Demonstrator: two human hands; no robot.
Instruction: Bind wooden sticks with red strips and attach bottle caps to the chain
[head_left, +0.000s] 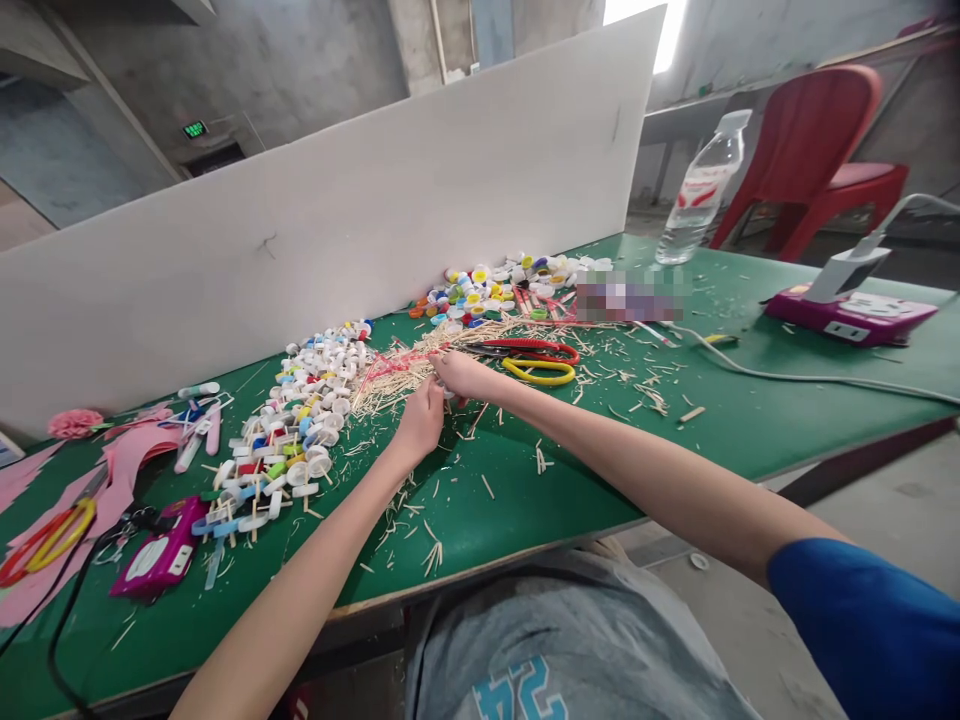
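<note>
In the middle of the table, my left hand [421, 418] and my right hand [459, 378] are brought together, fingertips almost touching. Both have their fingers closed in a pinch; whatever sits between them is too small and covered to make out. Just beyond lies a heap of thin wooden sticks [390, 388] with pink plastic strips [401, 357] on it. Scissors with red and yellow handles [540, 372] rest beside my right hand. To the left of my hands spreads a pile of bottle caps [322, 385], some with sticks attached.
A white board [337, 220] stands along the back. More caps [480, 290] lie against it. At right are a water bottle [701, 190], a purple power strip [851, 310] and a cable [780, 376]. At left lie pink paper [135, 455], other scissors [64, 535] and another purple power strip [161, 545].
</note>
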